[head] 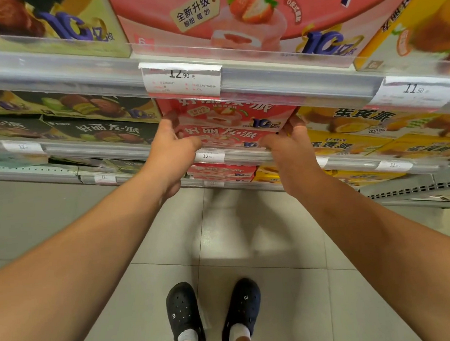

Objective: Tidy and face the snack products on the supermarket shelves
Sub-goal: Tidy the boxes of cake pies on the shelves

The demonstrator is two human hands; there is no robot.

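Both forearms extended forward and upward to the second shelf. The left hand [171,144] gripped the left end of the pink box [230,136], thumb across the front edge, fingers reaching behind the side. The right hand [290,141] gripped the right end in mirror fashion, thumb on the front edge. The box sat between the two hands at the shelf rail [100,152], on top of or in front of a second pink box [228,112]; which one could not be determined. Dark boxes [99,130] stood to its left, yellow boxes [359,126] to its right. The fingertips of both hands were hidden behind the box. The upper shelf's price tag [181,80] covered the top of the rear box
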